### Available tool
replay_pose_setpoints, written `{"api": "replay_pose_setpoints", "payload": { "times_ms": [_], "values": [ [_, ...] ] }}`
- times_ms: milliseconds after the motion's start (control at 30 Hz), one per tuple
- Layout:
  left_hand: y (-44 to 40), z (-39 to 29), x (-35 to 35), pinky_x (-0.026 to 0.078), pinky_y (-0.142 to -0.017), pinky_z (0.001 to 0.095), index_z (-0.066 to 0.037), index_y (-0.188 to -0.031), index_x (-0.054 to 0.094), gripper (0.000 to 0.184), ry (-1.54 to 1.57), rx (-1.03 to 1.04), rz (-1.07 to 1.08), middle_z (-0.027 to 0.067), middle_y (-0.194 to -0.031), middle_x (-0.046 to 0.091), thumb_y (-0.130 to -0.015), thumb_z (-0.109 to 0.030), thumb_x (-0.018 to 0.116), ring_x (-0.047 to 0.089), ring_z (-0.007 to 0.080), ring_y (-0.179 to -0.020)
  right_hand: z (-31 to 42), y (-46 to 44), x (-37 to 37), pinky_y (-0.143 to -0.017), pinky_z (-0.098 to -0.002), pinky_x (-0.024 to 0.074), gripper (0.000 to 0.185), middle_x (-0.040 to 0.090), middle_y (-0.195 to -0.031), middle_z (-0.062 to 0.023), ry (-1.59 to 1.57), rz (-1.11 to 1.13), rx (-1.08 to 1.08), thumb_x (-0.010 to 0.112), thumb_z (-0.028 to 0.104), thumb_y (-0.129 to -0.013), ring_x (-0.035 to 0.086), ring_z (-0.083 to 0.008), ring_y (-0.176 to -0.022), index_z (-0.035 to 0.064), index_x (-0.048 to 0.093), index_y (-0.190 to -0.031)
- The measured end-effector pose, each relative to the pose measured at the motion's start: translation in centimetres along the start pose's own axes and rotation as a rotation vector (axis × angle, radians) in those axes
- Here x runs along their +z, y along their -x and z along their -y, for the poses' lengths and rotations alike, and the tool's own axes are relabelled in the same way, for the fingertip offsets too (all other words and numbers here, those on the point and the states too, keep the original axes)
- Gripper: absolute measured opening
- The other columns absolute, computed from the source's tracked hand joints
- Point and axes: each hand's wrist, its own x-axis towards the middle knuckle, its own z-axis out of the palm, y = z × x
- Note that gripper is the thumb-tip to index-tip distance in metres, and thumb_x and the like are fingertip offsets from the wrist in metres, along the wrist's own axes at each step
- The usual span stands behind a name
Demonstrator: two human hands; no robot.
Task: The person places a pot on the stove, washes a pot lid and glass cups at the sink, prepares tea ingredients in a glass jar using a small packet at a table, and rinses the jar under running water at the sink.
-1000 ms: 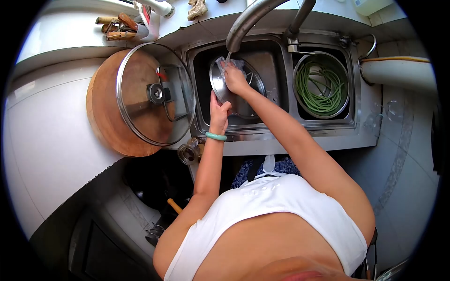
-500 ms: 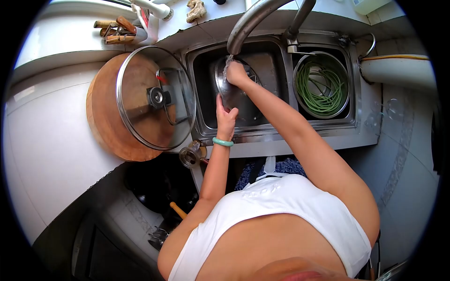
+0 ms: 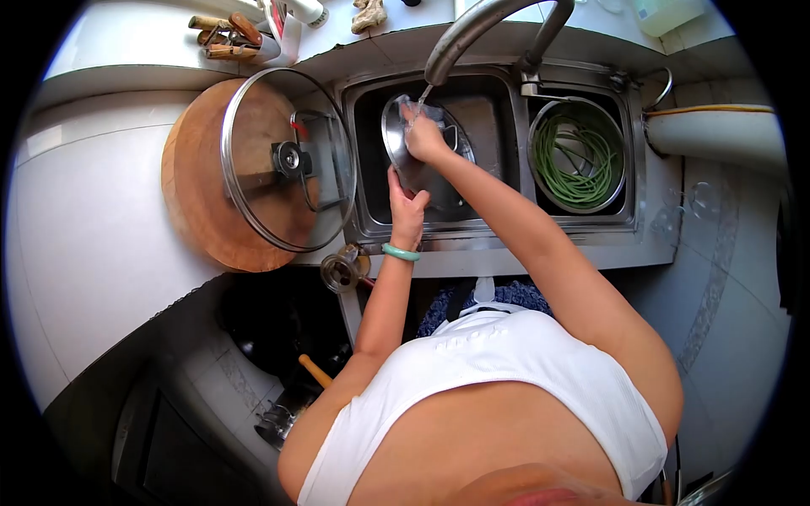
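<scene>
A round metal lid (image 3: 394,135) is tilted in the left sink basin (image 3: 494,126), under water running from the faucet (image 3: 460,42). My left hand (image 3: 407,209) grips the lid's near edge, thumb apart at the right, and a green bangle is on that wrist. Pressed to the upper part of the lid is my right hand (image 3: 423,135), closed on a wet, pale cloth (image 3: 408,106) that shows beside its fingers. The underside of each hand is hidden.
Long green beans (image 3: 574,160) lie in a metal pot in the right basin. A large glass lid (image 3: 253,211) leans over a round wooden board (image 3: 194,169) on the left. Behind are knives in a holder (image 3: 278,42) and a ginger root (image 3: 369,15).
My right hand has moved over the lid's surface with the cloth, and the lid has shifted and tilted slightly. My left hand has kept hold of the lid's edge.
</scene>
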Motion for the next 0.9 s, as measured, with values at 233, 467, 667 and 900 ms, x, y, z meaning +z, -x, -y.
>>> {"api": "replay_pose_setpoints", "payload": {
  "times_ms": [233,467,667,900],
  "values": [
    [-0.8,-1.3,-0.7,0.052,-0.083,0.0317,-0.014,-0.136,0.026,0.069,0.233,-0.028,0.023,0.0094,-0.126,0.045,-0.076,0.016,0.045,0.053,0.0221,-0.109,3.0,9.3,-4.4,-0.107,-0.0355,0.0286,0.048,0.041,-0.137,-0.014,-0.199,0.283,-0.27,0.041,-0.009,-0.079,0.032,-0.0308,-0.131,0.0049,0.052,-0.123],
    [-0.9,-0.3,0.2,0.048,-0.073,0.0274,-0.014,-0.129,0.03,0.071,0.416,-0.017,-0.021,0.0073,-0.116,0.046,-0.068,0.02,0.042,0.053,0.0188,-0.099,0.3,12.4,-6.3,-0.101,-0.0356,0.0377,0.044,0.055,-0.123,-0.014,-0.271,0.081,-0.231,0.041,-0.012,-0.075,0.045,-0.03,-0.122,0.003,0.06,-0.111],
    [0.4,0.9,0.7,0.045,-0.068,0.0261,-0.019,-0.129,0.029,0.073,0.353,-0.027,-0.08,0.0041,-0.114,0.045,-0.068,0.019,0.047,0.051,0.0164,-0.093,-2.1,8.7,-5.5,-0.087,-0.0417,0.0439,0.028,0.061,-0.102,-0.0234,-0.261,-0.102,0.434,0.047,0.011,-0.08,0.057,-0.0372,-0.1,-0.0036,0.059,-0.1],
    [2.4,1.3,2.8,0.047,-0.074,0.0274,-0.02,-0.13,0.026,0.078,0.286,-0.098,-0.077,0.0062,-0.114,0.043,-0.068,0.019,0.053,0.052,0.0183,-0.091,-2.6,4.4,-4.7,-0.081,-0.0474,0.0429,0.032,0.059,-0.096,-0.0292,-0.091,-0.204,0.334,0.055,0.025,-0.086,0.056,-0.0432,-0.094,-0.0048,0.053,-0.097]
  ]
}}
